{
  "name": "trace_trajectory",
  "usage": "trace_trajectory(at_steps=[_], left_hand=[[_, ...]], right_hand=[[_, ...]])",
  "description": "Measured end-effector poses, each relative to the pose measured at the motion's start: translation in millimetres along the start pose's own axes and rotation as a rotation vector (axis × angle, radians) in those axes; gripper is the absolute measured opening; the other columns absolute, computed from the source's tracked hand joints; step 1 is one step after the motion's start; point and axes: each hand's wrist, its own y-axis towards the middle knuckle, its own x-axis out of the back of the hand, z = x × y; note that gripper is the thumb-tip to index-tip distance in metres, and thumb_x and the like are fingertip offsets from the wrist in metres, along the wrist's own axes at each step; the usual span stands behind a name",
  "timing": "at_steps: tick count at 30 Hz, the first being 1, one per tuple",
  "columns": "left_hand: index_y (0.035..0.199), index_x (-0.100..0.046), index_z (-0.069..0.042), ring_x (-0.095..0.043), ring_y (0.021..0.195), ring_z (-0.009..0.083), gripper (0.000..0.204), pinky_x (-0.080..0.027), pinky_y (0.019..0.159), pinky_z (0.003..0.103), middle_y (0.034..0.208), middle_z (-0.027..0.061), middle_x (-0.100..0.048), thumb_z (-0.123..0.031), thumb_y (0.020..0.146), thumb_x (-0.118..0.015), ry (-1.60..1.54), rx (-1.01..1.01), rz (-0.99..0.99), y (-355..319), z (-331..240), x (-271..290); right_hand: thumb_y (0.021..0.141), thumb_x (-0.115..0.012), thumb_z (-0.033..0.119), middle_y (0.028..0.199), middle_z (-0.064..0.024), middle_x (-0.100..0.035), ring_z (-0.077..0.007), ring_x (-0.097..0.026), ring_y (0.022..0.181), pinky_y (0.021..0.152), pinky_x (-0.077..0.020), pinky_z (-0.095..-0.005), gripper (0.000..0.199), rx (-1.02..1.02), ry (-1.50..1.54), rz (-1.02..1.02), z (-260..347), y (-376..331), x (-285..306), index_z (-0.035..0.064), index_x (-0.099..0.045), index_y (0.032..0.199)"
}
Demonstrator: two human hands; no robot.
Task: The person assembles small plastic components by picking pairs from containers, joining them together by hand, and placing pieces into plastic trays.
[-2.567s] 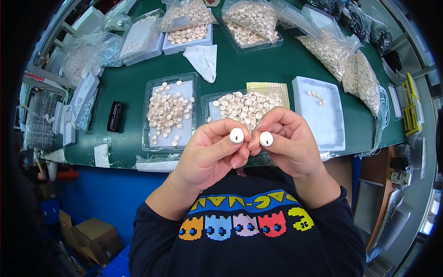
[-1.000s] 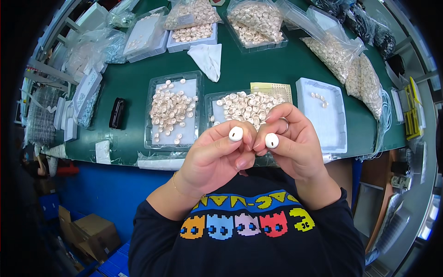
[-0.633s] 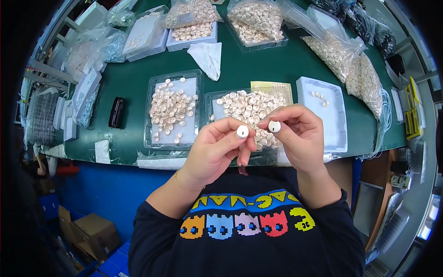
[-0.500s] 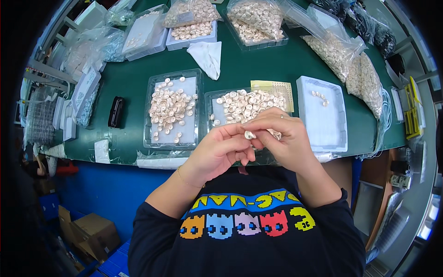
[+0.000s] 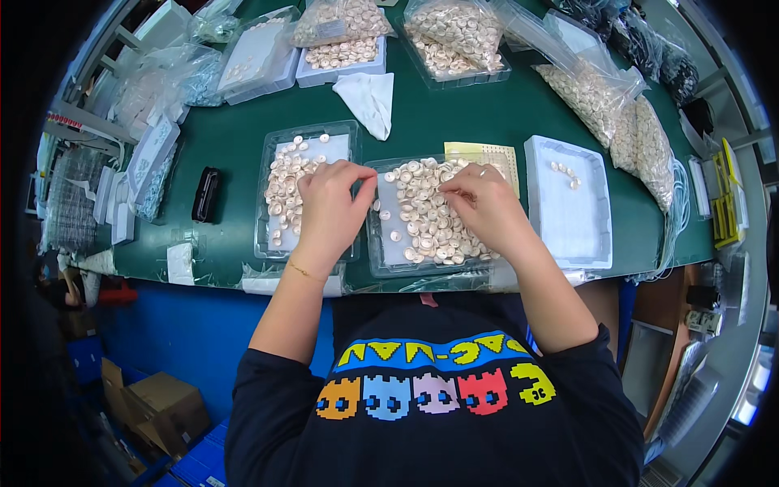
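Observation:
Two clear trays stand side by side on the green table, both heaped with small round cream pieces (image 5: 428,199). My left hand (image 5: 334,203) is over the right part of the left tray (image 5: 260,223). Its thumb and forefinger meet near the gap between the trays; whatever they pinch, if anything, is too small to make out. Above the pile in the middle tray (image 5: 375,252) is my right hand (image 5: 487,207), its fingertips pinched close together. I cannot see clearly whether a piece is between them.
A white tray (image 5: 568,231) at right holds several pieces. Yellow perforated card (image 5: 510,166) lies behind the middle tray. A white cloth (image 5: 369,101), bagged pieces (image 5: 450,32) and more full bags (image 5: 584,101) lie further back. A dark case (image 5: 205,195) is at left.
My hands were together in front of the middle tray, holding one cream piece. They have parted and moved forward, the left over the left tray, the right over the middle pile.

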Motion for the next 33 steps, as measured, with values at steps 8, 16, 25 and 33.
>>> trace_trajectory(at_steps=[8,16,25,33], left_hand=[[0.083,-0.066,-0.015,-0.05,0.085,0.0189,0.01,-0.03,0.073,0.037,0.083,-0.0016,-0.054,-0.016,0.074,-0.066,0.308,-0.272,0.261,-3,-8,-29],[0.089,-0.064,-0.007,-0.055,0.075,0.0156,0.01,-0.04,0.07,0.03,0.086,0.0029,-0.061,-0.009,0.08,-0.06,-0.237,0.008,0.328,-5,-23,-15],[0.102,-0.058,0.003,-0.062,0.07,0.0156,0.018,-0.049,0.064,0.025,0.09,0.016,-0.064,-0.001,0.087,-0.051,-1.444,0.358,0.462,-22,-70,27],[0.098,-0.057,0.006,-0.061,0.069,0.0139,0.015,-0.05,0.062,0.023,0.089,0.0168,-0.063,-0.001,0.086,-0.053,-1.375,0.256,0.423,-33,-83,37]], right_hand=[[0.071,-0.062,0.004,0.076,-0.0069,-0.056,-0.0277,-0.053,0.078,0.074,-0.0456,-0.0359,0.01,0.126,-0.158,0.067,-13,5,-17,0.0081,-0.068,0.078],[0.076,-0.061,0.005,0.079,-0.0109,-0.061,-0.0285,-0.057,0.075,0.07,-0.0459,-0.0373,0.009,-0.016,0.033,0.039,-3,2,-4,0.0039,-0.065,0.084],[0.079,-0.058,0.003,0.079,-0.0123,-0.062,-0.0222,-0.059,0.068,0.063,-0.0463,-0.0316,0.014,-0.084,0.088,-0.055,-5,-4,3,0.0017,-0.063,0.092],[0.078,-0.058,0.007,0.077,-0.0137,-0.06,-0.0263,-0.058,0.066,0.063,-0.0462,-0.0348,0.011,-0.043,-0.032,0.003,-9,-7,5,0.0009,-0.064,0.086]])
